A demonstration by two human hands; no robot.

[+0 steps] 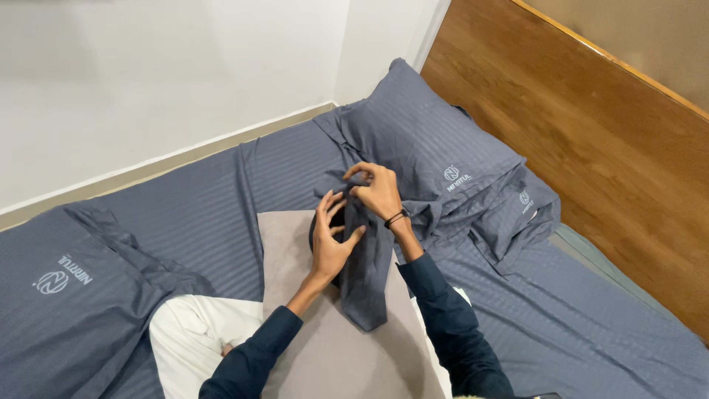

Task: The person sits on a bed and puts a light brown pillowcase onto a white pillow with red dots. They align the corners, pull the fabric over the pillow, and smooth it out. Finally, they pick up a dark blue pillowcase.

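The right hand (380, 193) pinches the top of a grey-blue pillowcase (365, 273), its grip closed on a bunched fold of the cloth, thumb and fingertips together. The left hand (330, 240) sits just beside it with fingers spread apart, palm pressed against the side of the hanging cloth, the grip open and only touching. The pillowcase droops down from both hands over a beige pillow (295, 295) that lies in the person's lap on the bed (221, 192).

Behind the hands, near the wooden headboard (591, 148), two cased pillows (436, 148) lie stacked and slanted. Another one (66, 295) lies at the left edge. The white wall (148, 74) runs close along the bed's far side. Between the pillows the striped sheet lies flat, leaving room around the hands.
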